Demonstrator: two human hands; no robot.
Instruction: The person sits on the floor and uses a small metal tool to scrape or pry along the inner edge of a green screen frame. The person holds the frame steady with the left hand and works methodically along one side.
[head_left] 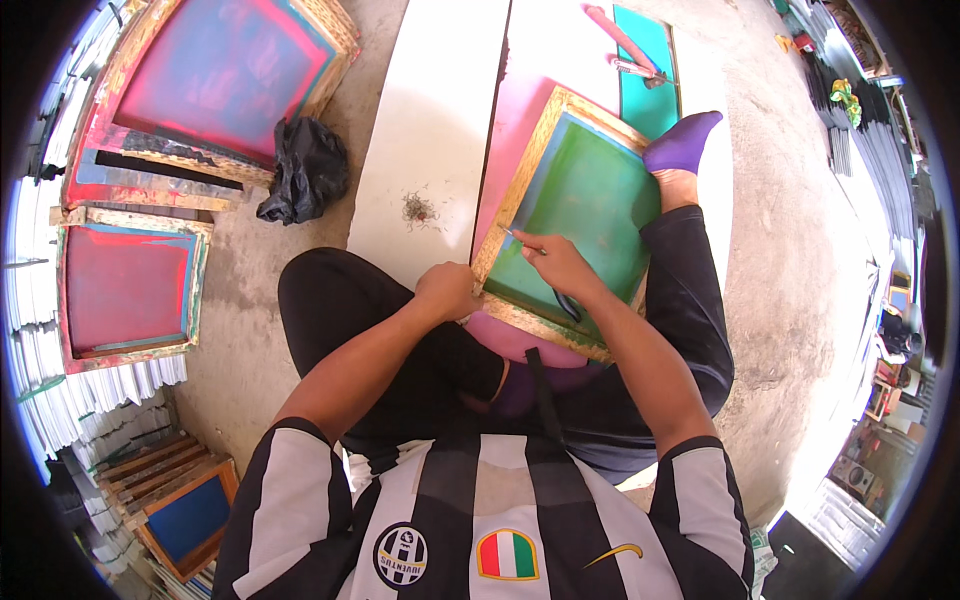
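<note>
A wooden screen-printing frame [548, 118] with green mesh lies tilted in front of me, between my legs and partly on a pink surface. My left hand [447, 292] is closed around the frame's near left corner. Over the mesh, my right hand [556, 264] grips what look like pliers [566, 304] with dark handles. Their metal tip reaches the frame's left wooden bar. On the white board to the left sits a small heap of thin grey bits [418, 208], too fine to make out. My right foot, in a purple sock [685, 145], rests by the frame's far right corner.
Beyond the frame, a utility knife [636, 68] and a reddish stick-like tool [620, 38] lie on a teal panel [645, 105]. At left are a black plastic bag [305, 170], a large red-stained frame [90, 140] and a smaller one [205, 265]. Stacked sheets [60, 410] line the left side.
</note>
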